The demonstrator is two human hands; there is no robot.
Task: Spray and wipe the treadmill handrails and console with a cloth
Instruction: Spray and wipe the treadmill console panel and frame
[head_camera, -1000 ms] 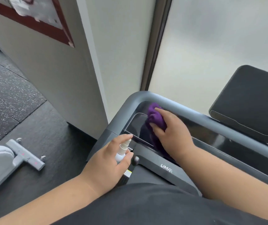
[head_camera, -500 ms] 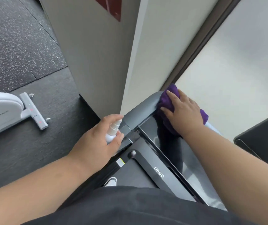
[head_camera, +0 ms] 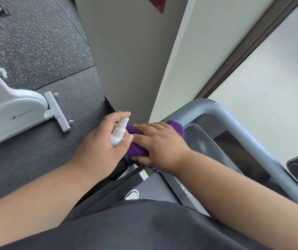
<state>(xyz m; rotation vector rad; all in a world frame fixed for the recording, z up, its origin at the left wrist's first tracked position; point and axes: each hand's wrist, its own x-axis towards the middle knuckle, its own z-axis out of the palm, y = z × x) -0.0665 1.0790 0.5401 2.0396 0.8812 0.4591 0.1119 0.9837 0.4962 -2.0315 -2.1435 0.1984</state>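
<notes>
The right hand (head_camera: 160, 144) has slid the purple cloth (head_camera: 137, 148) off the far corner of the grey handrail (head_camera: 222, 112), where it was half a second ago, down onto the rail's left end, close beside the left hand (head_camera: 99, 148). That suggests the corner is done and the wipe is working along the left side; the glossy console (head_camera: 234, 150) lies bare to the right. The right hand presses the cloth with fingers flat. The left hand grips the white spray bottle (head_camera: 118, 132), forefinger over the nozzle. The hands and cloth hide the rail beneath them, and the bottle's lower part is hidden in the palm.
</notes>
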